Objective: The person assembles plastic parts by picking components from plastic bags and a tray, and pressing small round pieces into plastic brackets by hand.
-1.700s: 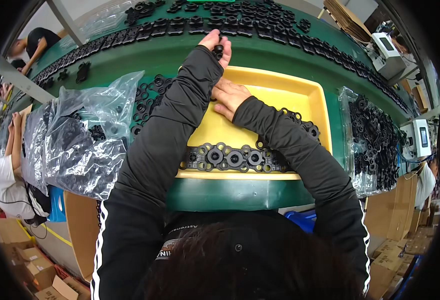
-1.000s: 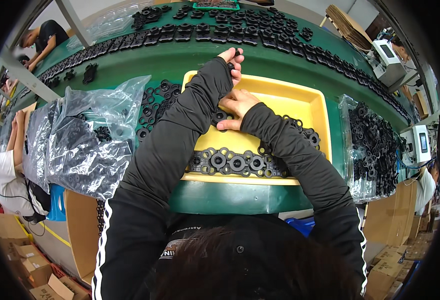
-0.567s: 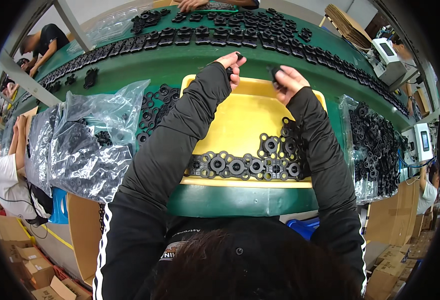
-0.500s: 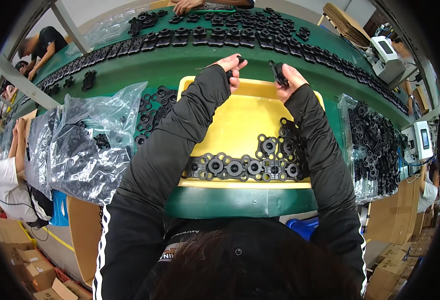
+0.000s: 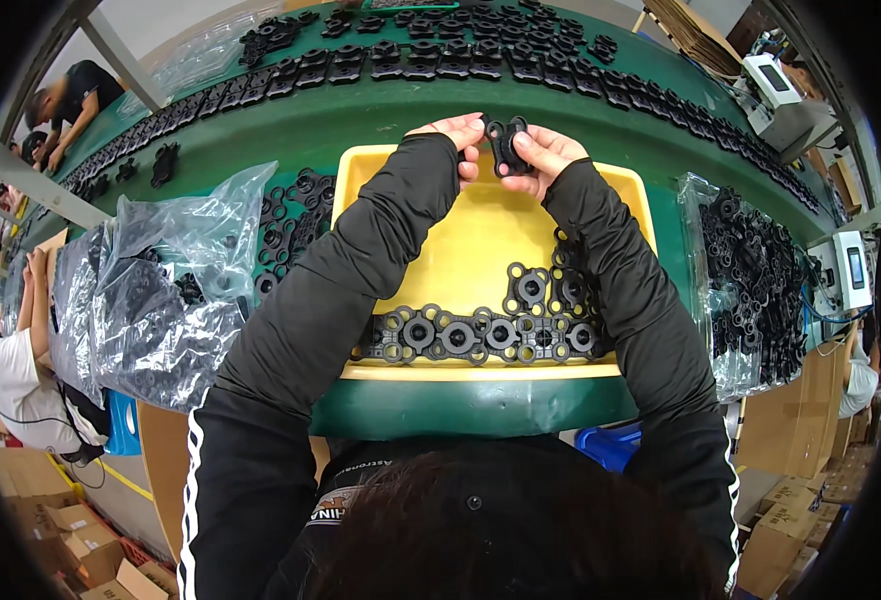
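Note:
Above the far edge of the yellow tray (image 5: pixel 431 235) my two hands are close together. My right hand (image 5: pixel 549 158) grips a black plastic part with rings (image 5: pixel 506 147) between thumb and fingers, holding it tilted up. Closed beside it, my left hand (image 5: pixel 458 135) pinches a small black piece, mostly hidden by the fingers; its kind does not show. The piece and the ringed part are very near each other, and I cannot tell if they touch. Inside the tray, black ringed parts (image 5: pixel 459 337) lie in a row along the near side, with others at the right.
Left of the tray are loose black parts (image 5: pixel 301 205) and clear plastic bags (image 5: pixel 161 330) of parts. Another bagged heap (image 5: pixel 746 290) lies on the right. Beyond the tray, rows of black parts (image 5: pixel 391 62) line the green table (image 5: pixel 291 135). Co-workers sit at the left.
My right hand has brought the ringed part leftward to my left hand, which has stayed nearly in place. The co-worker's hand at the far side has left the view.

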